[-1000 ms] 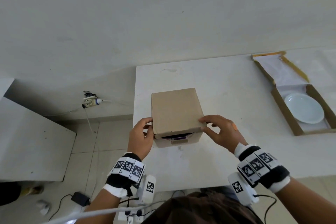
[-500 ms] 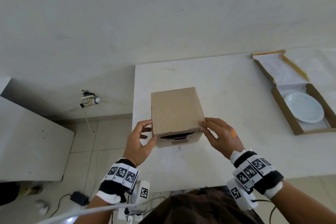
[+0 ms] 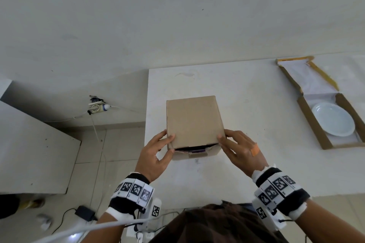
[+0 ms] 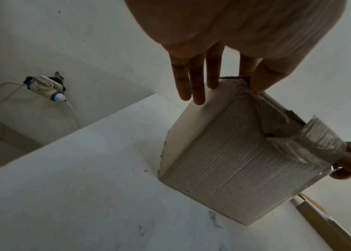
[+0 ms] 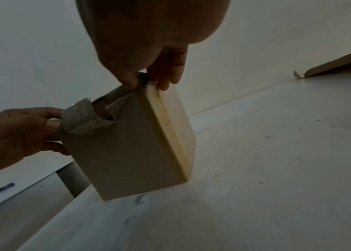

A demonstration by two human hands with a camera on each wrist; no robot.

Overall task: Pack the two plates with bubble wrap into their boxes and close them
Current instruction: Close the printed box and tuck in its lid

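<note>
A brown cardboard box (image 3: pixel 194 122) stands near the left edge of the white table (image 3: pixel 256 89). Its lid is down, with a dark slit left along the near side. My left hand (image 3: pixel 158 152) pinches the lid's near left corner, index finger on top and thumb below, the other fingers flat against the side (image 4: pixel 193 91). At the near right corner my right hand (image 3: pixel 237 148) pinches the lid between thumb and fingers (image 5: pixel 165 79). At the far right a white plate (image 3: pixel 332 121) lies in a flat open box (image 3: pixel 308 116). What the brown box holds is hidden.
A curled strip of tape (image 4: pixel 320 141) sticks up from the brown box's near face. The table's left edge (image 3: pixel 147 124) drops to a tiled floor with a wall socket (image 3: pixel 96 106), cables and a black adapter (image 3: pixel 85 212). A grey surface (image 3: pixel 35 154) stands at the left.
My left hand let go of the box's side, opened briefly, then came back to pinch the lid's near left corner. My right hand shifted slightly along the right corner. The box stayed put.
</note>
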